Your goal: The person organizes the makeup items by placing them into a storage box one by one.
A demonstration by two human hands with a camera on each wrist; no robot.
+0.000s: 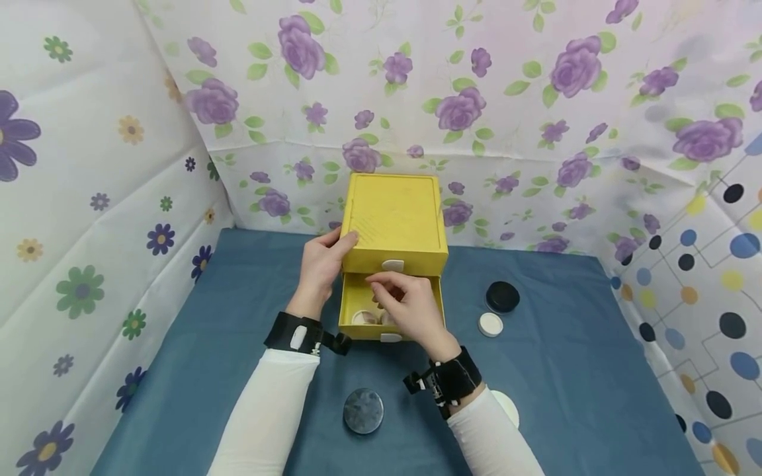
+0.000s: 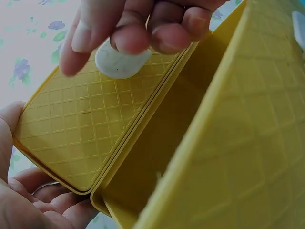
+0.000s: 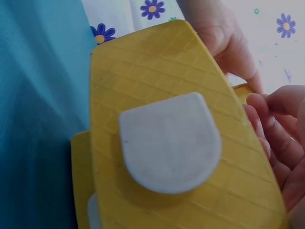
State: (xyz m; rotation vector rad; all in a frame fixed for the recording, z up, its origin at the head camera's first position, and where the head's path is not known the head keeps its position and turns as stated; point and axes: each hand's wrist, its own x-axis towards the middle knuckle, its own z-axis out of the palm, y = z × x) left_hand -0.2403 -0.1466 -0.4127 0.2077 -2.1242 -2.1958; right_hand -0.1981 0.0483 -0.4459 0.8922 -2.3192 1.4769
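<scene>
A yellow drawer box (image 1: 395, 211) stands at the back of the cloth, one drawer (image 1: 351, 328) pulled out toward me. My left hand (image 1: 324, 261) grips the box's left side, thumb over the top edge; its fingers wrap the corner in the left wrist view. Over the open drawer hovers my right hand (image 1: 411, 304), fingers loosely bent, with nothing visible between them. Small round whitish things (image 1: 364, 317) lie at the drawer's front, partly hidden by that hand. The right wrist view shows the drawer's quilted front with its white tab handle (image 3: 171, 143).
A dark round lid (image 1: 363, 411) lies in front of the box. To the right are a black disc (image 1: 503, 297) and a small white cap (image 1: 491, 324). A white round piece (image 1: 506, 406) is partly behind my right sleeve. Patterned cloth walls (image 1: 417, 86) enclose the table.
</scene>
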